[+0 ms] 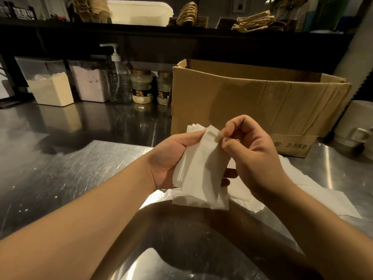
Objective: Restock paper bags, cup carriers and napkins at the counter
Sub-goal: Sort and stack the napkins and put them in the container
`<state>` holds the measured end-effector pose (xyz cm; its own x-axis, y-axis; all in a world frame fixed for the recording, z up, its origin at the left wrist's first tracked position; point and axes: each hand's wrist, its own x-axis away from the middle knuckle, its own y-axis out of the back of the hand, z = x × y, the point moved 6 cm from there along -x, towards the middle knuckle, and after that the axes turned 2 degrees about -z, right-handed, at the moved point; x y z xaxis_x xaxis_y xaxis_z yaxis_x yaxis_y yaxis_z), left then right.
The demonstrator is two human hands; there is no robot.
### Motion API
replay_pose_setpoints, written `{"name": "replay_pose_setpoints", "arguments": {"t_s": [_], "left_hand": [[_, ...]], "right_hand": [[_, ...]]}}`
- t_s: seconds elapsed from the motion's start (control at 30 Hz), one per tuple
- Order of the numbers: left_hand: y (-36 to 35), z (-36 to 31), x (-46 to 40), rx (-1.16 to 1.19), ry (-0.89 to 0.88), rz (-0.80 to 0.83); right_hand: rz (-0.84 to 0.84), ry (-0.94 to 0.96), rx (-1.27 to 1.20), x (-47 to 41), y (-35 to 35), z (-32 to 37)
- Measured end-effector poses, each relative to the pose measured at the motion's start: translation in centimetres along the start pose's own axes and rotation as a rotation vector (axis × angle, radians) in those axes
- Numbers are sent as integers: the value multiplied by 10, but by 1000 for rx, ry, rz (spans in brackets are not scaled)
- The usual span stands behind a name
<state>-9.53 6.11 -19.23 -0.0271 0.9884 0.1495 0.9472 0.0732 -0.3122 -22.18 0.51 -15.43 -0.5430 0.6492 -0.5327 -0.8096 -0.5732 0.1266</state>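
A stack of white paper bags (198, 172) is held above the steel counter (70, 168). My left hand (171, 158) grips the stack from the left, its fingers curled under it. My right hand (250, 152) pinches the top corner of the front bag between thumb and forefinger. More white paper bags (302, 190) lie flat on the counter under and to the right of my hands. An open cardboard box (252, 102) marked 2.5Kg stands just behind. Brown cup carriers (252, 22) and more paper goods (187, 14) sit on the dark upper shelf.
At the back left stand two clear tubs of powder (52, 87), a pump bottle (119, 77) and two jars (141, 85). A white lidded container (139, 11) sits on the shelf. A pale jug-like vessel (357, 124) stands at the right edge.
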Motion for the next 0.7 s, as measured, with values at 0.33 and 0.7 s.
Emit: {"name": "replay_pose_setpoints", "arguments": {"t_s": [0.33,0.7], "left_hand": [[1,6,-1,-41,30,24],[8,7,-2,-72,44,-21]], "right_hand": [[-53,18,198,1,0,-3],[4,35,435,-3,-2,-8]]}}
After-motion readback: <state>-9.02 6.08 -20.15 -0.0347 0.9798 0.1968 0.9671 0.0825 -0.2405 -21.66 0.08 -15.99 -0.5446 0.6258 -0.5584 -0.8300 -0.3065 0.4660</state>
